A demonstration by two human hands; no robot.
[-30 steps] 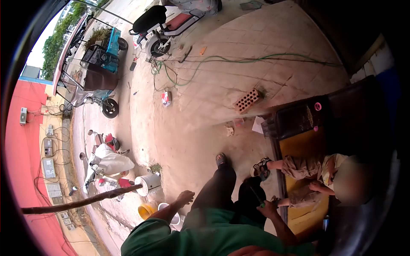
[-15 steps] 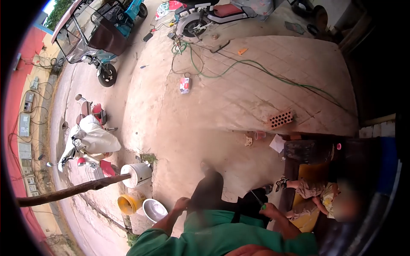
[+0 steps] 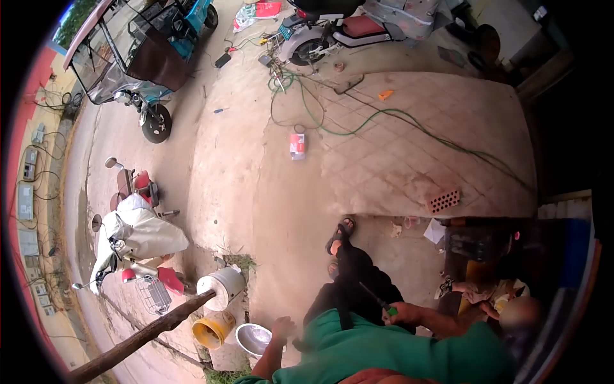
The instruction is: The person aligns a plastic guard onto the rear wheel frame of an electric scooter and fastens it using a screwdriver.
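My right hand (image 3: 401, 313), at the lower middle of the head view, is closed around the green handle of a screwdriver (image 3: 375, 296). Its long thin shaft points up and left, across my dark trousers. My left hand (image 3: 283, 328) hangs beside my left leg with the fingers loosely bent. I see nothing held in it. Nearest to it is a white basin (image 3: 242, 334), apart from the hand. Ahead of my sandalled feet (image 3: 340, 235) stretches the concrete ground.
A wooden pole (image 3: 147, 336) slants past a white bucket (image 3: 220, 286) and a yellow bucket (image 3: 203, 334). Ahead lie a red-and-white box (image 3: 297, 146), a green hose (image 3: 377, 116) and a perforated brick (image 3: 444, 201). Scooters (image 3: 137, 230) and a three-wheeler (image 3: 150, 64) stand around. Another person (image 3: 505, 297) sits at right.
My view has shifted, and the ground objects ahead now appear further right and lower. One foot has stepped forward. The screwdriver stays in my right hand; my left hand has swung slightly.
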